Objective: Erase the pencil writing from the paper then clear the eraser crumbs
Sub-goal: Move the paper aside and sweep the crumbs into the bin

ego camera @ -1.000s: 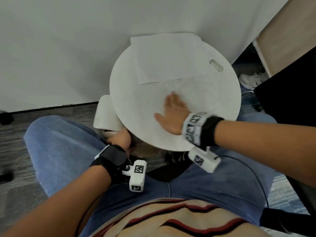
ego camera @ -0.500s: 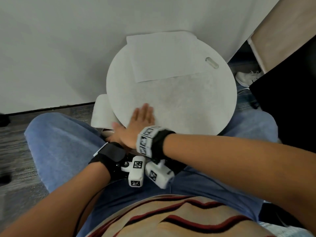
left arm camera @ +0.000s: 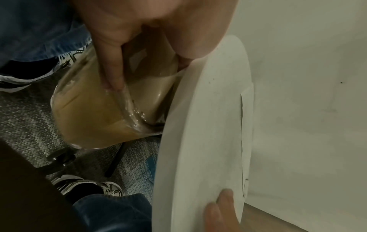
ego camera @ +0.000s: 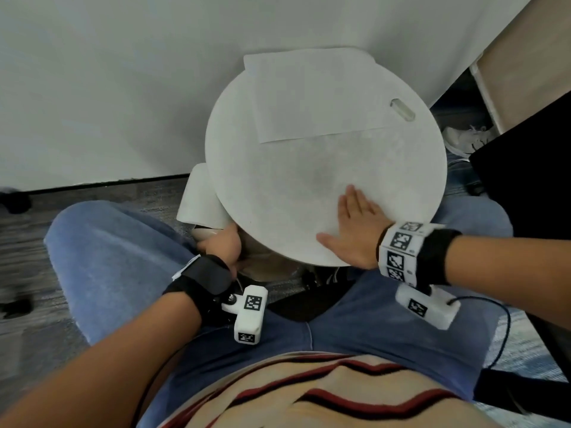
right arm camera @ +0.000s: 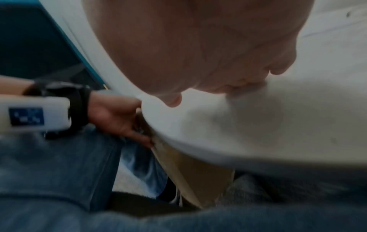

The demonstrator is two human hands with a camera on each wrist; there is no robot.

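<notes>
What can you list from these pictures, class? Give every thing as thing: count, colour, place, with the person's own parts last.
table: one, white, round, against the wall.
paper: one sheet, white, on the far part of the table, its far corner over the rim.
eraser: one, pale, on the table right of the paper.
container: one, clear with a tan look, held below the table's near-left rim.
roll: one, white, on the floor left of the table.
shoe: one, white, on the floor at right.
left hand: grips the container's rim.
right hand: flat on the table's near edge.
</notes>
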